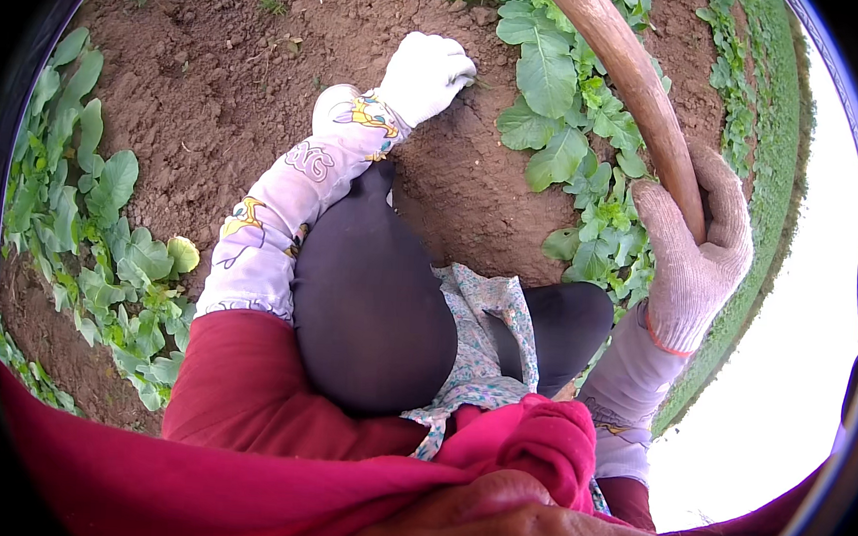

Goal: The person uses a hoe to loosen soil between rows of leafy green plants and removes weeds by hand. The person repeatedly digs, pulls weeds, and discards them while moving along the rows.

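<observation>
My left hand [428,79], in a white glove, is low over the brown soil with its fingers curled. Thin green blades lie at its fingertips; whether they are held is unclear. In a pale knitted glove, my right hand [692,238] grips a curved wooden handle [639,82] between thumb and fingers. That handle slants up past the picture's top edge, so its far end is hidden. Beneath it runs a row of leafy green plants [545,74]. My bent knee in dark cloth [376,302] is between my arms.
Another leafy row [117,186] stands at the left. Bare, crumbly soil [191,88] lies between the two rows. At the right, further plants [733,87] and a green strip [773,162] curve along the field. A flowered cloth [487,329] hangs between my legs.
</observation>
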Available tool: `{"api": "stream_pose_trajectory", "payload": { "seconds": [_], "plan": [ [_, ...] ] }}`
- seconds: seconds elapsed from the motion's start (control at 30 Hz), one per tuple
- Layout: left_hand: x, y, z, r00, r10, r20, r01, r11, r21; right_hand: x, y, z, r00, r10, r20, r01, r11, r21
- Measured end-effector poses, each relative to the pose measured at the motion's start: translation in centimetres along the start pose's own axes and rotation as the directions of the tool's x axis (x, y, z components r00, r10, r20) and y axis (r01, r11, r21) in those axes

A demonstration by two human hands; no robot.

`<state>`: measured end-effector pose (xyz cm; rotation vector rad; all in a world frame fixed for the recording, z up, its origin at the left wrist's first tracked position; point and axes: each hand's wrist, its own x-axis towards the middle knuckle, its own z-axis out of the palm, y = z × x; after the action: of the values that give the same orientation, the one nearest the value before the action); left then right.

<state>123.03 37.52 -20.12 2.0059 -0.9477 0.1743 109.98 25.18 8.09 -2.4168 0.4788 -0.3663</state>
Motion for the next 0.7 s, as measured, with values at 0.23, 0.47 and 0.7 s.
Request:
{"api": "stream_pose_trajectory", "payload": {
  "seconds": [0.23,0.47,0.7],
  "plan": [
    [-2.5,-2.6,-1.4,0.713,-0.656,-0.249,0.594,0.753,-0.283,-0.1,0.2,0.0,0.999,0.044,-0.029,-0.045,0.999,-0.024],
    [-4.0,0.3,-1.7,0.925,-0.358,0.126,0.348,0.933,0.090,-0.2,0.4,0.1,0.999,0.034,-0.024,-0.034,0.999,-0.020],
    [-3.9,-2.3,-0.5,0.610,-0.770,0.186,0.721,0.442,-0.534,-0.2,0.1,0.4,1.000,0.025,-0.013,-0.025,1.000,-0.002]
  ]
}}
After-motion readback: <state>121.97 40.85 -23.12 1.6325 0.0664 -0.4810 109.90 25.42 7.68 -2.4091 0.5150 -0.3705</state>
